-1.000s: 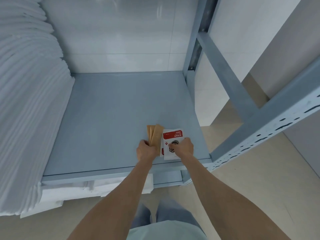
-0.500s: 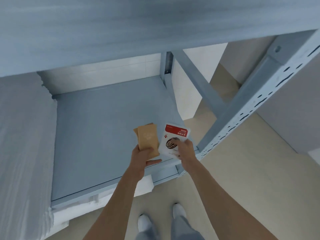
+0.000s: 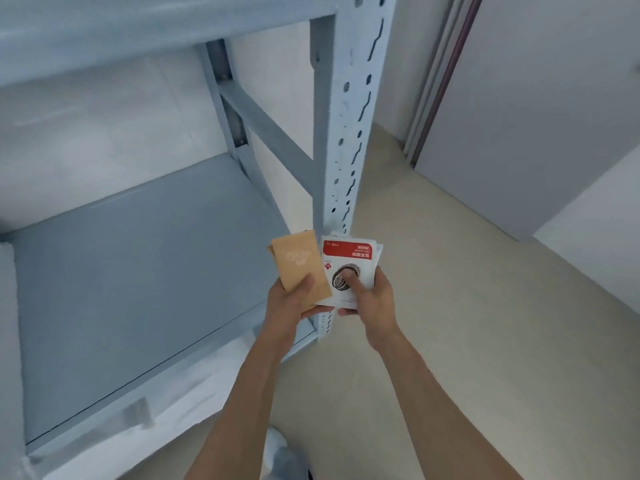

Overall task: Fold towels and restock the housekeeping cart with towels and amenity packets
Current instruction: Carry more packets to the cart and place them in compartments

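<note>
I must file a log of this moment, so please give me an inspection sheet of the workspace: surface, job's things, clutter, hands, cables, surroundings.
Surface: grey metal shelf, bare where visible.
Job's things: brown packets in the left hand; white packets with red band in the right hand; both held up in front of the shelf post. White folded towels show below the shelf edge.
Clutter: nothing seen.
Hands: left hand grips the brown packets, thumb on top; right hand pinches the white packets, thumb on the print.
Cables: nothing seen.
Surroundings: beige floor, grey door, white wall.
</note>
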